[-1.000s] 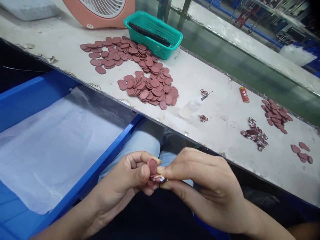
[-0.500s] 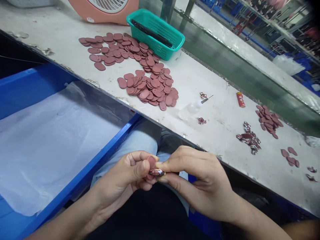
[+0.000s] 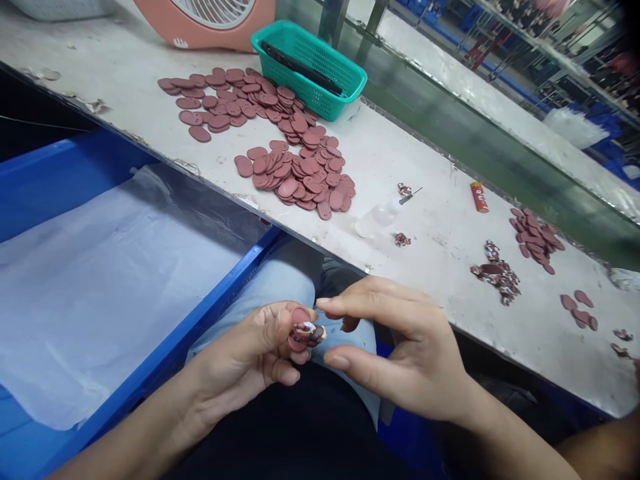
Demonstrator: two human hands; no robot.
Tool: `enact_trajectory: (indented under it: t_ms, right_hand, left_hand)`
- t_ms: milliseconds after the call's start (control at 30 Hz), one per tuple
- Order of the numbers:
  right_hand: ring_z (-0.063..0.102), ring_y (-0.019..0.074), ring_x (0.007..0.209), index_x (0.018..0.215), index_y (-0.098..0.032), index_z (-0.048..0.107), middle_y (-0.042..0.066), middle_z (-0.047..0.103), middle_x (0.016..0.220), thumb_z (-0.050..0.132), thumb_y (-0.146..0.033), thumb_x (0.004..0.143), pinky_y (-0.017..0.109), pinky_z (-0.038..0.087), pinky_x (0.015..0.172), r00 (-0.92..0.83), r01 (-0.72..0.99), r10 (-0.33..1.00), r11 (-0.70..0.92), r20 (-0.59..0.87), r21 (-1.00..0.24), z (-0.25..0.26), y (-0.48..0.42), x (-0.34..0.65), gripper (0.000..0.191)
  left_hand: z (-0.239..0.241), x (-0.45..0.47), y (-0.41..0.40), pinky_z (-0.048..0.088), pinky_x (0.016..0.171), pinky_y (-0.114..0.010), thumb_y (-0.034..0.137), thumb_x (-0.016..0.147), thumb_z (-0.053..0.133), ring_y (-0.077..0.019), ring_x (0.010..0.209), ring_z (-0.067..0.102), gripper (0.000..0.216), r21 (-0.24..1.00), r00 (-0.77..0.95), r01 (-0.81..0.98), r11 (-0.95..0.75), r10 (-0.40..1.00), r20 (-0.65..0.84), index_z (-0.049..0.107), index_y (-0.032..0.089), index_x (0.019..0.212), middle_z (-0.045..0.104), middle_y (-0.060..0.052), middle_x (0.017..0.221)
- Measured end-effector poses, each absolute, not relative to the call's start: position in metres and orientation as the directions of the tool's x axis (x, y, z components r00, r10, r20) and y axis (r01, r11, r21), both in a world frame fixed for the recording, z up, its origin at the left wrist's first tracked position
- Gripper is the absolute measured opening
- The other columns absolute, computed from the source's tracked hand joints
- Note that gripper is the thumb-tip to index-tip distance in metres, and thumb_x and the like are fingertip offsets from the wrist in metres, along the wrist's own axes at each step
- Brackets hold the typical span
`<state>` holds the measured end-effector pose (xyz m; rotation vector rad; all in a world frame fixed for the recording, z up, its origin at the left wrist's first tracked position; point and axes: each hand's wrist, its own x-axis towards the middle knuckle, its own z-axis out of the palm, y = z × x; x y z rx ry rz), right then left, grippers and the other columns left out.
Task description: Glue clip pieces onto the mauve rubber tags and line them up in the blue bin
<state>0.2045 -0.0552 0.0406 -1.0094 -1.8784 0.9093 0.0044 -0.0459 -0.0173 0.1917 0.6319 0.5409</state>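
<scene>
One reddish-brown oval disc (image 3: 300, 314) with one small brown-and-white figure (image 3: 316, 335), both held in left hand (image 3: 245, 353)
Right hand (image 3: 410, 347): thumb and fingers parted, just beside; on counter (image 3: 430, 267), one teal perforated basket (image 3: 323, 105), one red cylinder (image 3: 479, 198)

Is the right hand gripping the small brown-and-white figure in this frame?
No, the right hand is open beside the small figure, thumb and fingers apart, while the left hand holds it.
</scene>
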Motion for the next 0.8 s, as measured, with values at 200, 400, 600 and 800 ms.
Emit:
enact_trajectory:
  t_ms: [200,400,600,800]
  right_hand:
    - [0.064,0.0113,0.069,0.098,-0.008,0.078,0.007,0.072,0.078,0.074,-0.015,0.088,0.023,0.054,0.064,-0.386,0.308,0.889,0.376,0.246,-0.874,0.031,-0.054,0.203,0.012]
    - [0.064,0.0105,0.068,0.094,-0.010,0.079,0.005,0.071,0.075,0.076,-0.013,0.086,0.020,0.053,0.064,-0.373,0.267,0.901,0.334,0.223,-0.904,0.029,-0.052,0.202,0.009]
    - [0.063,0.0104,0.066,0.089,-0.011,0.079,0.004,0.069,0.071,0.077,-0.013,0.085,0.021,0.052,0.062,-0.362,0.259,0.907,0.320,0.215,-0.911,0.028,-0.052,0.201,0.005]
    - [0.064,0.0106,0.066,0.094,-0.018,0.080,0.003,0.071,0.072,0.074,-0.012,0.086,0.022,0.053,0.063,-0.378,0.241,0.899,0.324,0.219,-0.915,0.027,-0.051,0.198,0.011]
  left_hand:
    - [-0.015,0.006,-0.045,0.058,0.051,-0.012,0.037,0.061,0.095,-0.0057,0.055,0.061,0.029,0.279,0.697,-0.428,0.859,0.511,-0.504,0.079,0.015,0.070,0.064,0.002,0.060]
    - [-0.017,0.009,-0.045,0.059,0.051,-0.013,0.031,0.054,0.098,-0.0052,0.052,0.063,0.031,0.221,0.665,-0.463,0.858,0.502,-0.553,0.080,0.015,0.073,0.068,0.003,0.061]
    - [-0.020,0.008,-0.047,0.061,0.054,-0.014,0.030,0.061,0.096,-0.0055,0.055,0.064,0.028,0.199,0.679,-0.475,0.857,0.501,-0.536,0.079,0.013,0.075,0.069,0.002,0.064]
    - [-0.017,0.007,-0.048,0.060,0.051,-0.013,0.033,0.053,0.098,-0.0053,0.053,0.063,0.035,0.186,0.669,-0.483,0.856,0.498,-0.552,0.079,0.013,0.074,0.068,0.003,0.063]
